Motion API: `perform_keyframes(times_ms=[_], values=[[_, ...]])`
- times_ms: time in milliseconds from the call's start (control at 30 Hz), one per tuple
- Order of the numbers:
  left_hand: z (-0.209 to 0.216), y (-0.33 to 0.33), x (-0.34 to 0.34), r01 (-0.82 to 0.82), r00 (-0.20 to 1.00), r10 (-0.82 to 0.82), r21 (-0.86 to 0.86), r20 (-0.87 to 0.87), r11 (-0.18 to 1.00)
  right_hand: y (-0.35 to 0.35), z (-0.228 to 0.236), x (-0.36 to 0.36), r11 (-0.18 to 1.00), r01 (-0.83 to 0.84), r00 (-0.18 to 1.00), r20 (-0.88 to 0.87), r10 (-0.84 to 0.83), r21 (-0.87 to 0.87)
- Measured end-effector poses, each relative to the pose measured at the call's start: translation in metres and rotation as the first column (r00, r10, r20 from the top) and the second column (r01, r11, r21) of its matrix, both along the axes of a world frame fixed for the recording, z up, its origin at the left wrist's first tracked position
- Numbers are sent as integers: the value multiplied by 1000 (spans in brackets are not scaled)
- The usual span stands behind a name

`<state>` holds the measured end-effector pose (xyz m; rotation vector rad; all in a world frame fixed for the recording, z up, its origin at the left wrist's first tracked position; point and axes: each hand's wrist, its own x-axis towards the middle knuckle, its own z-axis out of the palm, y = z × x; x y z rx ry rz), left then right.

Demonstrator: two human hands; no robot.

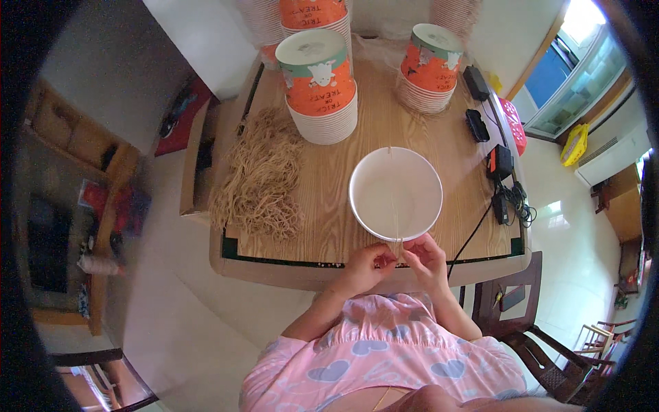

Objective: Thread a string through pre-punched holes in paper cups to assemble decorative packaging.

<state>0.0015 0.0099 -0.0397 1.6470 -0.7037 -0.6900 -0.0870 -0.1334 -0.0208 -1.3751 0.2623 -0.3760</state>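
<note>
A white paper bucket point(371, 218) stands on the wooden table, its open mouth facing up. A thin beige string point(395, 206) runs across that mouth from the far rim to the near one. At the near rim, my left hand point(371, 266) pinches the string's end from the left. My right hand point(424, 259) closes its fingertips on the string from the right, close beside the left. The exact knot or loop between the fingers is too small to make out. To the left lies a large tangled heap of beige strings point(264, 178).
Nested stacks of orange, green and white paper buckets point(321, 103) stand behind, with another stack point(430, 72) at the far right. Black adapters point(501, 163) and cables lie along the table's right edge. A dark wooden chair point(528, 309) is at the right, with a phone point(512, 298) on it.
</note>
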Motion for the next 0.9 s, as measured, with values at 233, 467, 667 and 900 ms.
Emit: perform_keyframes(times_ms=[233, 467, 667, 900], values=[[10, 3, 1, 75, 995, -80, 90, 57, 993, -2, -6, -3, 999, -39, 993, -114, 38, -8], [-3, 7, -1, 89, 995, -94, 115, 41, 989, -3, -20, -12, 994, -66, 978, -194, 80, 82], [21, 0, 4, 38, 996, -31, 80, -82, 996, 1, -30, -21, 990, -136, 969, -205, 139, 25], [2, 2, 2, -53, 983, 16, -196, -183, 979, -40, -42, -45, 968, 78, 926, -342, -159, -241]])
